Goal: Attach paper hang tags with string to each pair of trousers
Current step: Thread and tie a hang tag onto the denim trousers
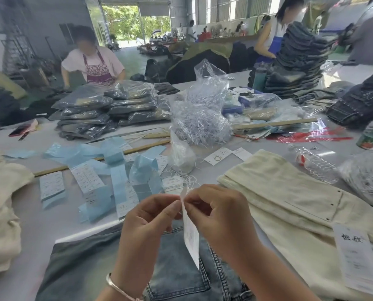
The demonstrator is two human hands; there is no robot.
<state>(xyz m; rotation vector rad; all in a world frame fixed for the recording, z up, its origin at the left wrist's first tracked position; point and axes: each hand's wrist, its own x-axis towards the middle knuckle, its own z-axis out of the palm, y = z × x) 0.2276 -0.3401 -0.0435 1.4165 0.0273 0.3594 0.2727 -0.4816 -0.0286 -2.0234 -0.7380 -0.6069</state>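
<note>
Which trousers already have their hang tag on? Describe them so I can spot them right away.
Start from the blue jeans lying under the two hands, then look to their right. The cream trousers lie flat there, running toward the near right corner. Unlike the cream pile at the left edge, they carry a white hang tag with bold black characters on top.

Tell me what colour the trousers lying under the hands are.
Faded blue denim trousers, seen in the head view.
</note>
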